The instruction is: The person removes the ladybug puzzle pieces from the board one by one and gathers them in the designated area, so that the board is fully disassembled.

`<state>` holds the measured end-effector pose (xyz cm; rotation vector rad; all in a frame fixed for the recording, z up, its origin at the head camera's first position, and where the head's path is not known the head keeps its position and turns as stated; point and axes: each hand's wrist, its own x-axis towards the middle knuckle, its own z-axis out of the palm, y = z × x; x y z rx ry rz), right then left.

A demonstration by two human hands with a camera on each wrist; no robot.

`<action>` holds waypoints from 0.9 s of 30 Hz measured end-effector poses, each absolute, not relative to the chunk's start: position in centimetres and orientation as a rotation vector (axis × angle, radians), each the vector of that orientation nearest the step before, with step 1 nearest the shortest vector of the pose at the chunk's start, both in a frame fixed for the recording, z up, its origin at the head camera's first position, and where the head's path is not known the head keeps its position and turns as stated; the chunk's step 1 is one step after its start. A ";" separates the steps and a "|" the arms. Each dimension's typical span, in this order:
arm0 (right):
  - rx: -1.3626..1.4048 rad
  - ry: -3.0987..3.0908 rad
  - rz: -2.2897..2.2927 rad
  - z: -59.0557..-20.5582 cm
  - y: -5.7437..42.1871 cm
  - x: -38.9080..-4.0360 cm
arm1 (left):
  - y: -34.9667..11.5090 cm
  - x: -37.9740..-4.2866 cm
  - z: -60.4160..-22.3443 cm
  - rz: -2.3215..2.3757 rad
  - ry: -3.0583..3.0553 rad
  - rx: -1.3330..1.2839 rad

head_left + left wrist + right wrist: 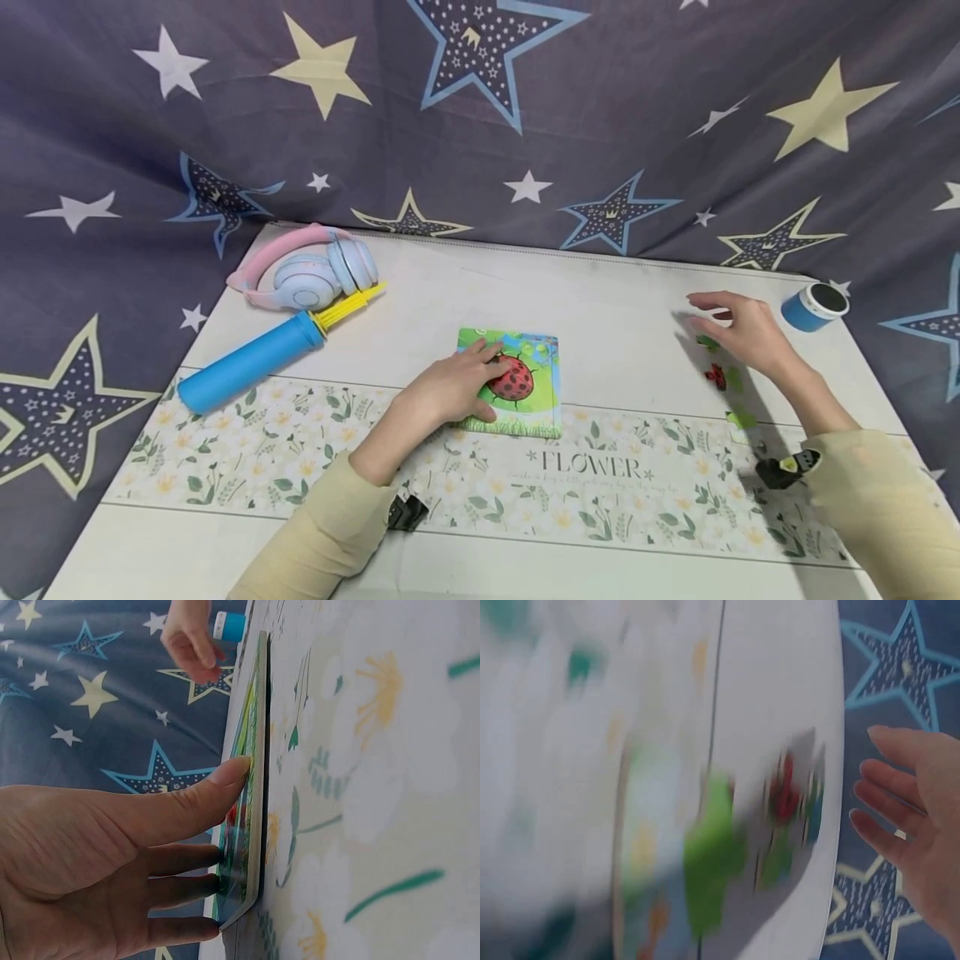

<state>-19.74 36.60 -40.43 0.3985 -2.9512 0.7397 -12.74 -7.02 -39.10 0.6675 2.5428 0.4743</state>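
Note:
My left hand (453,387) rests on a square, flat board (536,417) with a red ladybug picture on a green and blue ground. In the left wrist view its thumb (229,772) lies on the board's near edge, with the fingers fairly straight over the surface. Over at the right, my right hand (750,333) hangs above several small flat pieces, its fingers loosely bent around nothing. Among these are a red-and-black piece (716,377) and a bright green piece (741,419). The right wrist view, partly blurred, shows the right palm (937,832) empty.
Pink-and-blue headphones (307,271) lie at the back left, beside a blue hand pump (251,362) with a yellow end. A blue jar (813,307) with a dark top stands near the right back corner. Behind the table (525,283) hangs a star-patterned curtain (637,100).

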 end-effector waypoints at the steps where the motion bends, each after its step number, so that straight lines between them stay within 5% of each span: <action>1: 0.405 -2.927 0.749 -40.4 36.0 -19.8 | -7.0 -12.7 -39.1 0.484 2.548 0.659; 27: 0.435 -2.791 1.178 -40.5 20.0 -18.7 | -7.7 -13.0 -39.0 0.424 2.503 0.673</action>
